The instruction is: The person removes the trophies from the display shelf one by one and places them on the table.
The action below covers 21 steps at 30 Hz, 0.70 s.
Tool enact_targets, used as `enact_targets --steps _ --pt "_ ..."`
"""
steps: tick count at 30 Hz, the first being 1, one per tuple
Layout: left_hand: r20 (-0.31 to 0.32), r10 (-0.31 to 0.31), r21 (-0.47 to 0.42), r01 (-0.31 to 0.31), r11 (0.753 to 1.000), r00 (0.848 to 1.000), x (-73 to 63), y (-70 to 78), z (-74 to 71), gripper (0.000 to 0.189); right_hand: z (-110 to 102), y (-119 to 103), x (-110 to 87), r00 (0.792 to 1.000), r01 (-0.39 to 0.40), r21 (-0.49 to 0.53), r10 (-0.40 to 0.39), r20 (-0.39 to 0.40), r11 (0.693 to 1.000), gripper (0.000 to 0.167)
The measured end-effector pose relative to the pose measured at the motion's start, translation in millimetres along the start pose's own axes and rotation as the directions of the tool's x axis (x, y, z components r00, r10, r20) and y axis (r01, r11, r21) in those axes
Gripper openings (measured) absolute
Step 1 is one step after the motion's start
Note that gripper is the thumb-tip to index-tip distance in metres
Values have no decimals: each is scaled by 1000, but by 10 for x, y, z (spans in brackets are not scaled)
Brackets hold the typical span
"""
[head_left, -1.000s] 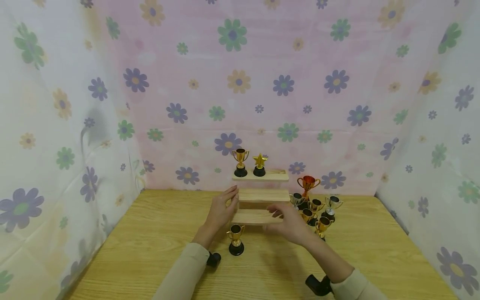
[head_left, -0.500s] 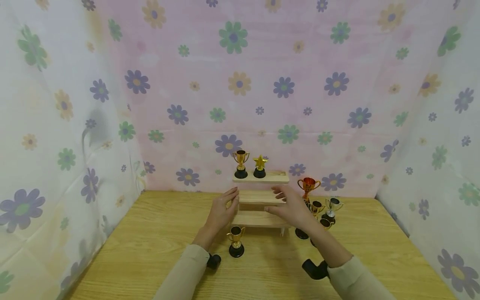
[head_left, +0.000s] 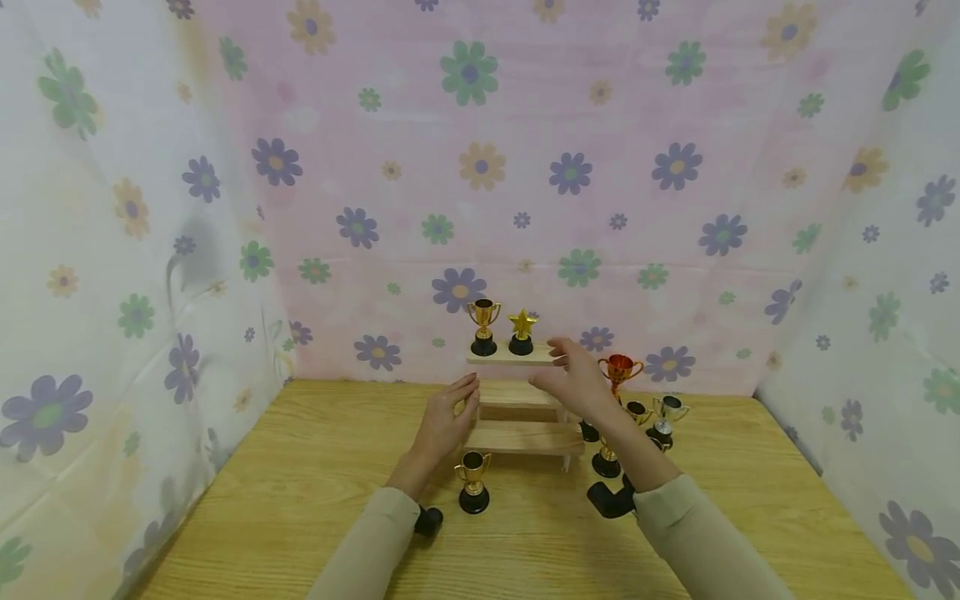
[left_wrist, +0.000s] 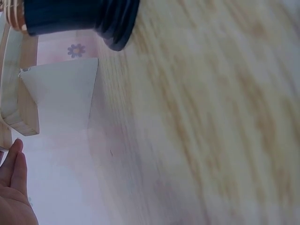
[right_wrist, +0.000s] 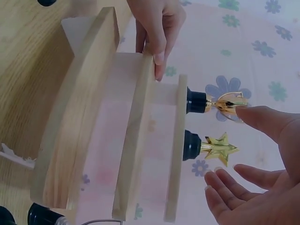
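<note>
A three-step wooden display stand [head_left: 517,436] stands against the backdrop. On its top step are a gold cup trophy [head_left: 484,315] and a gold star trophy [head_left: 522,325], both upright on black bases. My left hand [head_left: 444,422] holds the left end of the middle step; in the right wrist view its thumb and fingers lie around that board's end. With fingers spread and loosely bent, my right hand [head_left: 581,385] hovers at the right end of the top step. Nothing is between its fingers in the right wrist view, where it is beside the star trophy [right_wrist: 219,147].
One gold cup trophy [head_left: 473,477] stands in front of the stand's left end. To the right are several more, among them a red cup [head_left: 619,368] and a silver cup [head_left: 669,408], partly behind my right arm. Flowered cloth encloses the back and sides of the wooden table [head_left: 330,500].
My right hand has risen from the lowest step past the middle one to the top step's right end. The left hand keeps its place, and the trophies have not moved.
</note>
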State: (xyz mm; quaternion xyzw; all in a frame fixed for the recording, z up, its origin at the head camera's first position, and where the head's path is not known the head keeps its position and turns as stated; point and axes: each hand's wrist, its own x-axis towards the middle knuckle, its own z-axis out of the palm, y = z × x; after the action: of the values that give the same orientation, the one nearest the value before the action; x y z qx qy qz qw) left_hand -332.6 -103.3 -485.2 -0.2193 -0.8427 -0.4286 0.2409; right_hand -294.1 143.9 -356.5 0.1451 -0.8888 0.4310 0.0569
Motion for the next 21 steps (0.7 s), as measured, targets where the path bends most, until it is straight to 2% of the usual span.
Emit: enact_targets --steps 10,21 --pt "-5 8 -4 -8 1000 1000 -9 3 1 34 110 -25 241 997 -76 22 76 -32 997 73" --pt "-6 16 5 -16 1000 1000 -4 -4 -2 34 230 75 511 989 -137 -4 137 -47 991 79"
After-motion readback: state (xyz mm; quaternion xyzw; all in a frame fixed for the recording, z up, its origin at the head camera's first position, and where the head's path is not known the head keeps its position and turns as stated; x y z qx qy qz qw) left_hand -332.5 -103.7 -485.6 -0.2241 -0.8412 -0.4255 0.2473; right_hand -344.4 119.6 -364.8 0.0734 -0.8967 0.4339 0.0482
